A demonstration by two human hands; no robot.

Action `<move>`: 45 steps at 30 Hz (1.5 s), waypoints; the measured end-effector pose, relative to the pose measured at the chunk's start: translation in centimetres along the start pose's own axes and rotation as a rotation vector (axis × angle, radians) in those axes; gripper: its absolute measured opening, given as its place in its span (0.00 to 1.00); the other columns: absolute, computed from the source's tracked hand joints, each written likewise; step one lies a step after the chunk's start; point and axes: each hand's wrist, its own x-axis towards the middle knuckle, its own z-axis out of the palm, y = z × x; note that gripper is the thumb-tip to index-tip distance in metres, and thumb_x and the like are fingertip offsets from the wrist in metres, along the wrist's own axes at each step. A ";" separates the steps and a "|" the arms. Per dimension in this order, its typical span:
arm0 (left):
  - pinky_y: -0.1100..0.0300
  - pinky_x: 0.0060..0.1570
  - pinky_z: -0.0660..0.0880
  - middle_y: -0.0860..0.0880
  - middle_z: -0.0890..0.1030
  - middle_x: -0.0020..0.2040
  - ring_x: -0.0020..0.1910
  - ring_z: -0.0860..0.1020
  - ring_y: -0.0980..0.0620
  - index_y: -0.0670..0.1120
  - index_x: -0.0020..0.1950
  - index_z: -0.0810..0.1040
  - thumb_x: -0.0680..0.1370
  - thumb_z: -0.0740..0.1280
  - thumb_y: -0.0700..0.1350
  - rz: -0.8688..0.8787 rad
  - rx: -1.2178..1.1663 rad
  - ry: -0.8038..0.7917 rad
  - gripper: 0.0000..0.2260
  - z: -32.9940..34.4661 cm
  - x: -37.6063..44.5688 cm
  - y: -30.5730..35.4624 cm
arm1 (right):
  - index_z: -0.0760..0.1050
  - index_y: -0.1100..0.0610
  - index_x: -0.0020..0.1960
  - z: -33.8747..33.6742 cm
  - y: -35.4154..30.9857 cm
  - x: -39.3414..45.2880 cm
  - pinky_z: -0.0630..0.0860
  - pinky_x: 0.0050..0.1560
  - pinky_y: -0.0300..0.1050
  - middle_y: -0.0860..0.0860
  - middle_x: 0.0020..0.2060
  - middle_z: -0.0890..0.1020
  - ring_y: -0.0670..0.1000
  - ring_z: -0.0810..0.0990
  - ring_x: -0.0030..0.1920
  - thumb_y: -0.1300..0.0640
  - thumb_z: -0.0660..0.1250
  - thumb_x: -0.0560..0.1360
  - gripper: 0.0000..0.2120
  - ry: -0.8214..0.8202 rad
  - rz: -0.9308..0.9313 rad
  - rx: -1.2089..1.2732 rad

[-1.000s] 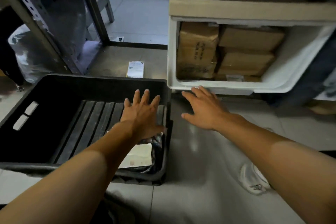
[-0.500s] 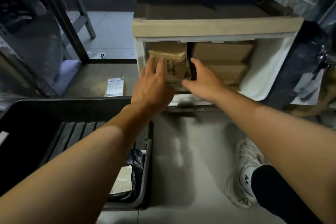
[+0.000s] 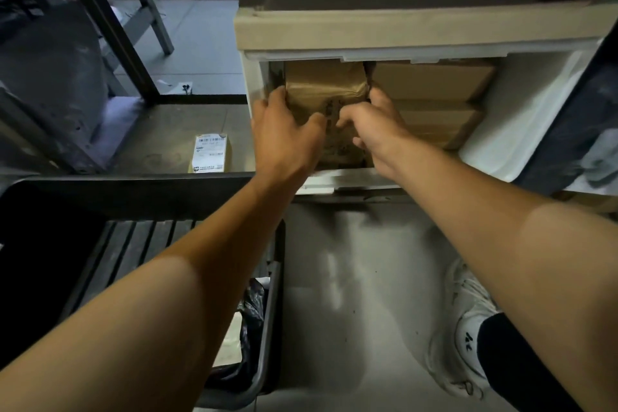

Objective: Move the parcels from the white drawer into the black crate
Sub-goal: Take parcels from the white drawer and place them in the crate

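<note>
- At seven o'clock sits the black slatted plastic crate (image 3: 140,244), its ribbed floor mostly bare; a black plastic bag with a pale sheet (image 3: 244,328) lies in its near right corner.
- At nine o'clock a small tan box with a white printed shipping label (image 3: 210,153) rests on the low grey shelf (image 3: 160,130); barcodes show, but the print is too small to read.
- Your left hand (image 3: 284,130) is curled round the left edge of the tape-wrapped brown cardboard parcel (image 3: 326,87), which stands at the left end of the white plastic drawer (image 3: 515,117) at twelve o'clock.
- Your right hand (image 3: 374,120) grips the same parcel's right edge, fingers tucked into the gap beside the stacked plain brown cardboard boxes (image 3: 431,97) at one o'clock.
- To do this well, I'd judge you should draw the parcel straight towards you and up over the drawer's front lip, keeping both sides squeezed evenly; glossy tape may slip.
- Then swing it down to seven o'clock and set it on the bare slats, clear of the bag.
- Dark printing runs down the parcel's front between your hands, blurred beyond reading.
- At five o'clock, a white sneaker (image 3: 465,328) carries a small dark mark I cannot make out.
</note>
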 end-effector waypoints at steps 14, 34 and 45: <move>0.55 0.40 0.77 0.49 0.78 0.50 0.46 0.79 0.51 0.50 0.48 0.64 0.76 0.73 0.55 -0.171 -0.567 -0.156 0.18 -2.3 -7.8 -0.2 | 0.72 0.44 0.63 -1.2 2.3 -9.3 0.76 0.48 0.50 0.49 0.51 0.82 0.54 0.79 0.53 0.58 0.63 0.54 0.36 0.066 -0.002 0.054; 0.53 0.40 0.78 0.47 0.80 0.47 0.44 0.78 0.48 0.53 0.52 0.79 0.64 0.71 0.59 -0.426 -0.687 -0.064 0.20 -12.9 -13.2 -3.7 | 0.73 0.46 0.66 1.1 2.5 -15.1 0.76 0.63 0.65 0.48 0.57 0.85 0.56 0.82 0.61 0.49 0.77 0.70 0.26 -0.160 0.050 0.319; 0.39 0.52 0.81 0.38 0.83 0.59 0.58 0.82 0.39 0.41 0.67 0.75 0.78 0.64 0.65 -0.387 -0.739 0.108 0.30 -14.1 -13.1 -5.6 | 0.79 0.53 0.57 2.5 2.1 -14.6 0.77 0.64 0.60 0.50 0.51 0.87 0.53 0.84 0.56 0.56 0.76 0.73 0.14 -0.136 -0.007 0.262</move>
